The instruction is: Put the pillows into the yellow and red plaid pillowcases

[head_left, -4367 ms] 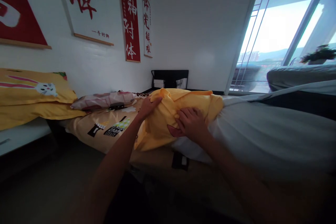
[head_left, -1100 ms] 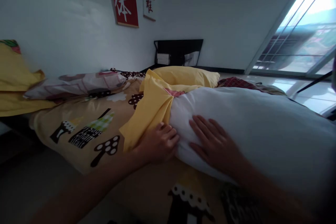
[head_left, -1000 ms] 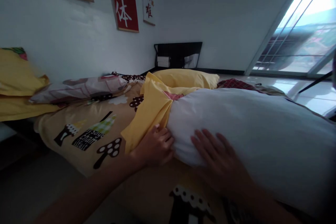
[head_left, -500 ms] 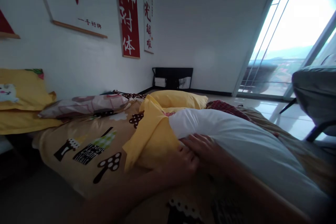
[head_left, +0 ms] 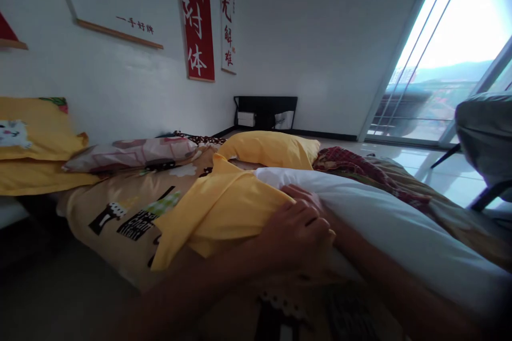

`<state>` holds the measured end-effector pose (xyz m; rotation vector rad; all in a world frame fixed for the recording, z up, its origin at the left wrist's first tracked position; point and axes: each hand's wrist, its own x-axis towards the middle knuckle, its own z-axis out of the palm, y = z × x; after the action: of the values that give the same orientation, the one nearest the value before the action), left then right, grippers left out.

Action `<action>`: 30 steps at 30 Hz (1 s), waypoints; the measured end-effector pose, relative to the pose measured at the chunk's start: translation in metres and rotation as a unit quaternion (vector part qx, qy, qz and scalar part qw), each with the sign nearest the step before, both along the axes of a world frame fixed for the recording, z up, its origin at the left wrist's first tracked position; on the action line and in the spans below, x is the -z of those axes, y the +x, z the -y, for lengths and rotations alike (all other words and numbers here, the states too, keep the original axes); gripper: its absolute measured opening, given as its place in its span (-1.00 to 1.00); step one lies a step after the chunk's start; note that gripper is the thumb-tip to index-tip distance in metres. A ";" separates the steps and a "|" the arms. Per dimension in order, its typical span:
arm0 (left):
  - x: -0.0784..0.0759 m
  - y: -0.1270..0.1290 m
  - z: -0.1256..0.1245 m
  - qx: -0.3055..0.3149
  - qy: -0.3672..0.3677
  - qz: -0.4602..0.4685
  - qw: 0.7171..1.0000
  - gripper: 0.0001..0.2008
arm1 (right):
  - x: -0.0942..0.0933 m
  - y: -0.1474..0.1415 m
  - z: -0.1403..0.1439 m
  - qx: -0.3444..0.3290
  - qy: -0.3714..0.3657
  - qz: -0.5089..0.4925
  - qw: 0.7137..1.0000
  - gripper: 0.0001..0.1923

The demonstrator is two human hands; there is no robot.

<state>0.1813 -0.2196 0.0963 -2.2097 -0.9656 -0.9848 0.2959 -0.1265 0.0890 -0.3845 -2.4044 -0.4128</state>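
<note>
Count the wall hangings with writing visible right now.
3: a wide white scroll at upper left, a red banner to its right, and a narrow white scroll beside that. A red corner at far left may be another.

Left hand point(head_left: 296, 232) is clamped over the edge of the yellow pillowcase point(head_left: 224, 208), fingers curled into the cloth where it meets the white pillow point(head_left: 384, 224). Right hand point(head_left: 302, 194) sits just behind it at one o'clock, mostly hidden, fingertips on the pillow at the case's opening. The pillow stretches off toward three o'clock across the patterned bedspread point(head_left: 132, 208). At twelve o'clock lies a second yellow pillow point(head_left: 272, 148), with a red plaid cloth point(head_left: 348, 162) beside it. Out at nine o'clock, a pink patterned pillow point(head_left: 132, 150) and stacked yellow cushions point(head_left: 36, 144) sit against the wall. Red calligraphy scrolls point(head_left: 197, 16) hang at eleven o'clock.
</note>
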 end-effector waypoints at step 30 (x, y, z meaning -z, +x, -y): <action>-0.002 -0.046 0.015 -0.119 -0.286 0.432 0.847 -0.64 | -0.040 -0.028 -0.020 0.129 -0.194 -0.156 0.960 -0.73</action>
<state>0.1357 -0.2342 0.0983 -1.9391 -2.1080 -1.8000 0.2674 -0.1065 0.1292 -0.8761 -2.1213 0.0177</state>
